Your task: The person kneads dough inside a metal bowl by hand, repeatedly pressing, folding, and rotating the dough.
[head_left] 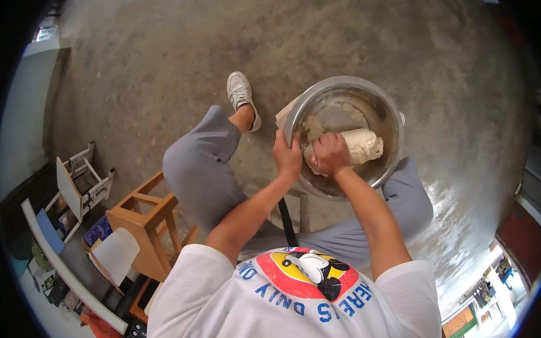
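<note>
The left hand is holding the left side of a metal bowl, its grip closing around the rim with the thumb lying along the inside. The right hand is reaching into the bowl and pressing on the left end of a pale lump of dough, its grip curling tight over that end; the undersides of the fingers are staying hidden. The dough is lying on the near side of the bowl's floor, its rough right end pointing toward the right wall. Flaky residue is clinging to the metal beyond it. The bowl is sitting out in front of the person, its near right side coming close to the right knee in grey trousers. A white shoe is resting on the concrete floor, left of the bowl. Wooden furniture is standing at the near left.
</note>
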### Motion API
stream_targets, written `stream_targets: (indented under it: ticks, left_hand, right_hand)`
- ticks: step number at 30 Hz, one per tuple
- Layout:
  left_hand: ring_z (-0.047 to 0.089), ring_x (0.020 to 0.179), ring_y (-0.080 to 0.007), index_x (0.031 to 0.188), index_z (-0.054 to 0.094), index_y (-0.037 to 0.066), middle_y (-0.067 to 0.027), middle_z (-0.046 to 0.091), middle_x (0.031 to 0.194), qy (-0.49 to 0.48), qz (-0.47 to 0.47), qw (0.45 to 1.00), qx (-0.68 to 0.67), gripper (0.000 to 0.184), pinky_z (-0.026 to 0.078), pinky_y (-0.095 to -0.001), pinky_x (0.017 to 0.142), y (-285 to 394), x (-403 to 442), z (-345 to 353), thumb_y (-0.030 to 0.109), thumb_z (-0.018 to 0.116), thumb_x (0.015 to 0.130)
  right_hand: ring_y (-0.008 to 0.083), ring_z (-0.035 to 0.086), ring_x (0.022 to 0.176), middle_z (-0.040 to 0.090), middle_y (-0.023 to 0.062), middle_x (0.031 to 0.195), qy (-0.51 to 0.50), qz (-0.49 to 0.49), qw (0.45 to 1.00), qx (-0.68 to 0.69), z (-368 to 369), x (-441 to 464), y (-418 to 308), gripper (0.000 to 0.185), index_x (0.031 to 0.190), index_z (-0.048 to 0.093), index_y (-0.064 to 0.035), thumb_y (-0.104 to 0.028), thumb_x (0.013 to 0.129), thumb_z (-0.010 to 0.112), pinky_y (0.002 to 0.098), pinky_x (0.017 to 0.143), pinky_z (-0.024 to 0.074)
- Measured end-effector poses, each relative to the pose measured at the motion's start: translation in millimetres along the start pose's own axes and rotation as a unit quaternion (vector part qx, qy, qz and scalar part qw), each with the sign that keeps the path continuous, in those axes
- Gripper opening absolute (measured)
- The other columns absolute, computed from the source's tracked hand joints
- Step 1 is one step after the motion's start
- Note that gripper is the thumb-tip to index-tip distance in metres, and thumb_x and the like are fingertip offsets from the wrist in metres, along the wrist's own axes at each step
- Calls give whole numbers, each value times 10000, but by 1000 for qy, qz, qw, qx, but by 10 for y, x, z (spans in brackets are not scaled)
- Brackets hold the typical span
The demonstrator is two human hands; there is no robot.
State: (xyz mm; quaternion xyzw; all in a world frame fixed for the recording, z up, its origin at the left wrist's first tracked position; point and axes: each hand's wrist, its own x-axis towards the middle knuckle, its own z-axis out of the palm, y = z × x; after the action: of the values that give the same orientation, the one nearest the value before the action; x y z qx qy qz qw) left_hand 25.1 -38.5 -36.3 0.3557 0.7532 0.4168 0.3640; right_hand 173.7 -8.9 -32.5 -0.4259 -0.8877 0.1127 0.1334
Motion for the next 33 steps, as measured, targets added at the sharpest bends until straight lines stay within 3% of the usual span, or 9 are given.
stream_targets:
  ticks: [3,9,13,16,20,23,25,30,33]
  left_hand:
    - [614,854,-226,1123,554,8,-136,651,945,4,21,1000,-23,203,482,-333,801,-23,-3,10,116,628,968]
    - [634,895,-254,1176,543,0,-146,661,988,0,42,998,-39,272,486,-361,833,2,15,3,144,638,966]
    - [636,932,-340,1276,518,16,-178,651,1059,11,-35,995,93,588,487,-426,851,160,68,-123,371,747,866]
    - [583,1147,-409,1311,481,-11,-239,554,1294,-42,-24,985,167,676,480,-474,913,444,333,-204,402,748,846]
    - [588,1111,-418,1191,561,22,-210,568,1272,-148,107,955,232,523,486,-487,881,661,864,-26,350,752,831]
    - [601,1068,-426,1123,590,26,-212,629,1151,-167,128,963,170,406,486,-479,855,401,953,39,287,734,848]
    - [611,1032,-431,1094,595,18,-221,655,1063,-146,97,979,108,343,485,-467,837,212,842,2,240,719,862]
    - [618,959,-442,1063,587,-1,-237,656,977,-2,-16,1000,-11,266,483,-437,803,-39,-16,-129,157,697,879]
    - [615,937,-439,1065,586,-3,-241,649,965,-10,-51,999,-17,267,479,-446,792,-143,-46,-125,150,700,879]
  right_hand:
    - [275,580,765,608,82,759,11,19,1000,3,175,257,127,198,752,614,-124,-318,724,637,429,775,443]
    - [288,640,789,660,89,728,-70,117,991,-19,195,639,189,208,775,649,-136,-335,814,606,439,761,446]
    - [305,656,883,685,117,806,-101,141,985,-14,85,580,85,225,849,666,-108,-324,857,606,457,788,460]
    - [329,643,955,692,160,928,10,50,990,129,-74,404,382,274,953,671,-81,-338,868,633,485,839,472]
    - [375,628,1053,684,204,1083,128,263,956,-28,-642,3,667,446,1082,682,-35,-432,882,646,475,962,467]
    - [377,650,1064,689,238,1131,-35,542,826,150,-339,-131,1149,695,1119,688,29,-588,800,698,432,972,476]
    - [369,668,1050,693,260,1111,-102,568,788,214,-451,75,1083,825,1075,696,74,-672,725,718,418,945,486]
    - [312,682,1065,692,247,1125,-406,417,794,175,-578,672,1014,860,1203,651,79,-532,623,821,389,862,545]
    - [286,691,1048,716,213,1099,-375,412,825,97,-628,716,829,761,1190,690,-2,-456,595,823,386,880,544]
